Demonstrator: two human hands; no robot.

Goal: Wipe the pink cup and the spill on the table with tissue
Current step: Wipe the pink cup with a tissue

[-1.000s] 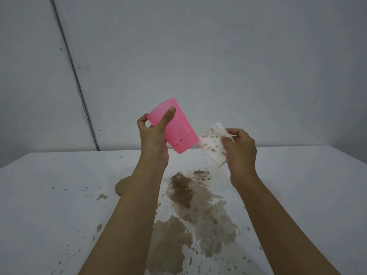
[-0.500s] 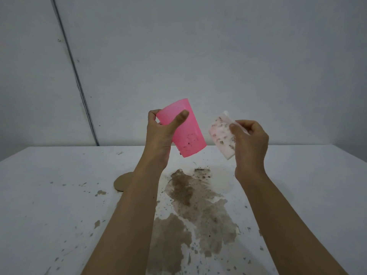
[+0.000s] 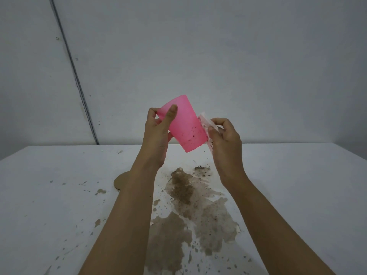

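Note:
My left hand (image 3: pixel 158 135) holds the pink cup (image 3: pixel 185 126) in the air above the table, tilted, gripping it near the rim at the upper left, its base pointing down and right. Dark specks dot the cup's lower wall. My right hand (image 3: pixel 223 139) pinches a stained white tissue (image 3: pixel 205 121) and presses it against the cup's right side near the base. Below both hands, a large brown spill (image 3: pixel 190 211) with gritty patches spreads over the white table (image 3: pixel 297 185).
Small brown splatters (image 3: pixel 100 191) dot the table's left part. A tan round patch (image 3: pixel 121 180) shows beside my left forearm. A plain grey wall with a dark diagonal seam (image 3: pixel 75 76) stands behind the table.
The tissue was apart from the cup half a second ago; now my right hand has brought it against the cup's side. The cup has turned a little in my left hand.

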